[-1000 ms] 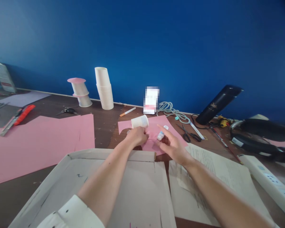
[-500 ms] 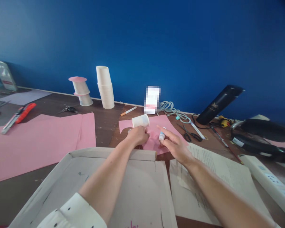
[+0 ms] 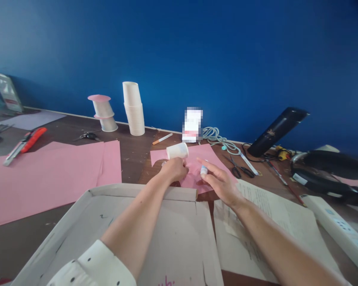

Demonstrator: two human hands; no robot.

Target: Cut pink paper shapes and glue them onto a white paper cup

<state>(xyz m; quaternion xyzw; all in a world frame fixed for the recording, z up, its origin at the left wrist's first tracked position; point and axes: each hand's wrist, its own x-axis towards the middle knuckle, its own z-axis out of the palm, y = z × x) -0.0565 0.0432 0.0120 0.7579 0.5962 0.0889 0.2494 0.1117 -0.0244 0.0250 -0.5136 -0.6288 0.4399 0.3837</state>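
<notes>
My left hand (image 3: 175, 169) is closed low over a pink paper sheet (image 3: 207, 154), its fingertips curled under. Whatever it grips, if anything, is hidden. Just behind its knuckles a white paper cup (image 3: 176, 151) lies on its side on the sheet. My right hand (image 3: 222, 183) pinches a small white bottle with a blue label (image 3: 203, 171) between thumb and fingers, tipped above the same sheet, with the index finger stretched out past it.
Stacked paper cups (image 3: 134, 115) and a pink-topped cup pair (image 3: 103, 113) stand by the wall. Left lie larger pink sheets (image 3: 62, 171) and a red utility knife (image 3: 26, 145). Scissors (image 3: 240, 171), a cable (image 3: 217, 137) and a power strip (image 3: 337, 226) sit right. A cardboard tray (image 3: 179, 234) fills the front.
The view has shifted very slightly. Both hands, the cup and the small bottle keep nearly the same positions.
</notes>
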